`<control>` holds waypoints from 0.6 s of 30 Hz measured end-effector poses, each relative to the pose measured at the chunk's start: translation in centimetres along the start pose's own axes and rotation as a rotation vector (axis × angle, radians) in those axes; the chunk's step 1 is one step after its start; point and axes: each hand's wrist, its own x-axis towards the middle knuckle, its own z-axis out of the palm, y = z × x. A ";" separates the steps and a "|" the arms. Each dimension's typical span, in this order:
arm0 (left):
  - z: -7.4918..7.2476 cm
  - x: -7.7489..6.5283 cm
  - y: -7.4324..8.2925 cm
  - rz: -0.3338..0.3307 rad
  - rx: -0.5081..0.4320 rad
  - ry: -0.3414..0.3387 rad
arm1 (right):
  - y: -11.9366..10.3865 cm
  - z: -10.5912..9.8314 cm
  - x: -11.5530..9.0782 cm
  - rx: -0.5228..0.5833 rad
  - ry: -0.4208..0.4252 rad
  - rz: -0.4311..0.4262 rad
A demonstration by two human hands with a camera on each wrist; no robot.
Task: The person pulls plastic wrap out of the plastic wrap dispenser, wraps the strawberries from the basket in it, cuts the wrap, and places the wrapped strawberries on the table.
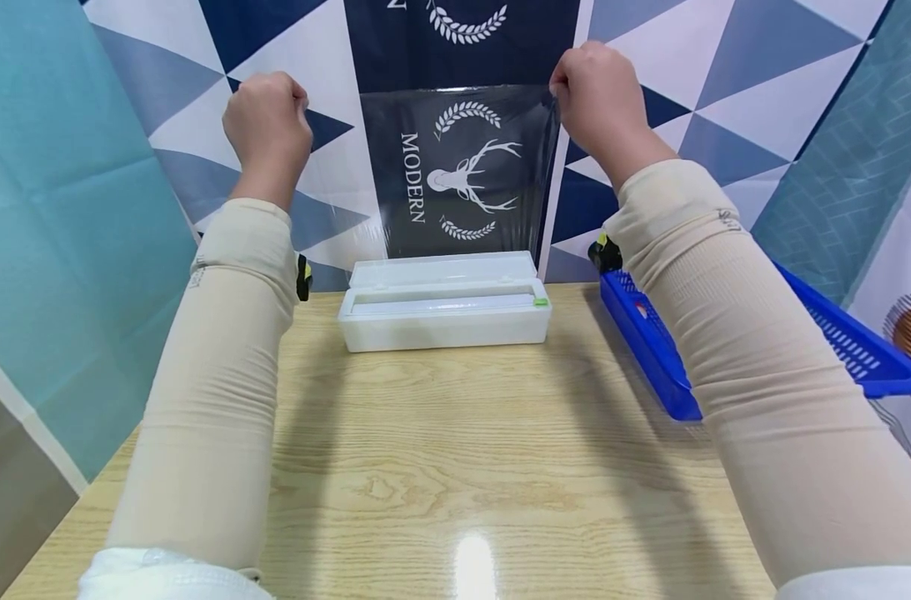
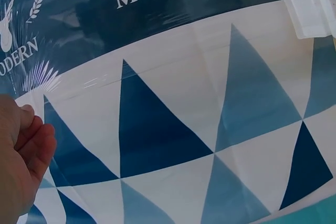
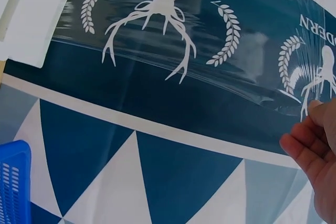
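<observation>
A sheet of clear cling film (image 1: 530,171) rises from a white cling film dispenser (image 1: 446,332) on the table, stretched up in front of the patterned backdrop. My left hand (image 1: 269,121) pinches its upper left corner between thumb and fingers; in the left wrist view creases fan out from that left hand (image 2: 26,153). At the upper right corner, my right hand (image 1: 603,104) grips the film, which gathers into folds at the fingertips of the right hand (image 3: 317,153) in the right wrist view. The dispenser's lid (image 1: 443,268) is raised, and a small green piece (image 1: 541,302) sits at its right end.
To the right, partly behind the right forearm, a blue plastic basket (image 1: 886,367) stands on the wooden table (image 1: 425,467). A wall covering with triangles and deer prints (image 1: 725,75) hangs behind the dispenser. Pale teal sheeting (image 1: 57,208) hangs at the left.
</observation>
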 end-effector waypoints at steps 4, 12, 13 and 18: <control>-0.3 0.1 -0.1 0.004 0.000 0.000 | -0.1 -0.2 0.1 0.008 0.003 0.018; -1.2 -0.1 -0.8 0.023 -0.062 0.003 | -0.2 -1.1 -0.4 0.015 0.019 -0.033; -1.4 -0.2 -1.0 0.030 -0.074 -0.010 | -0.2 -1.3 -0.6 0.020 0.021 -0.053; -3.2 -1.1 -2.6 0.038 -0.167 -0.136 | -0.1 -2.5 -2.2 0.068 0.011 -0.150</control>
